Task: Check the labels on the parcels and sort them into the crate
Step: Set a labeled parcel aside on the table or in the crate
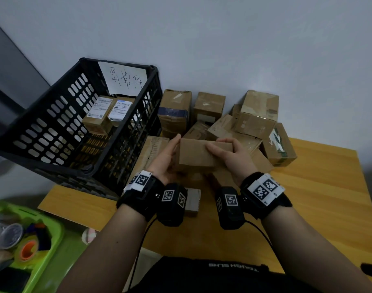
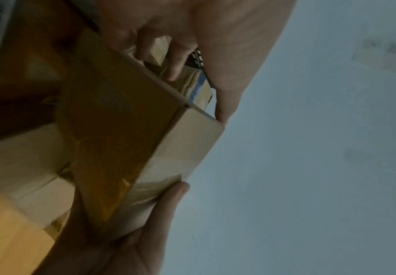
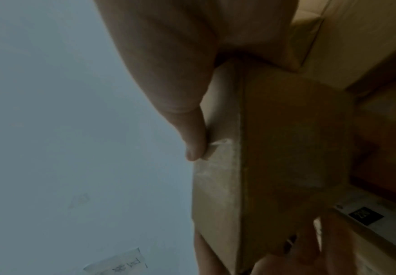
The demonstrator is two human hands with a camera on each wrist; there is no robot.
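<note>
Both hands hold a plain brown cardboard parcel (image 1: 196, 153) above the wooden table (image 1: 318, 208); no label shows on its upper face. My left hand (image 1: 169, 157) grips its left end, fingers underneath and thumb on the end face. My right hand (image 1: 229, 155) grips the right end, thumb lying across the top. The left wrist view shows the parcel (image 2: 121, 130) close up between my thumb and fingers; in the right wrist view the parcel (image 3: 274, 158) appears dark. A black slotted crate (image 1: 60, 132) with a handwritten paper sign (image 1: 125, 81) stands at the left, with two labelled parcels (image 1: 109, 113) inside.
A heap of several brown parcels (image 1: 223, 117) lies against the grey wall behind my hands. A small box (image 1: 192, 200) sits on the table by my left wrist. A green tray (image 1: 22, 246) of odds and ends sits low at the left, off the table.
</note>
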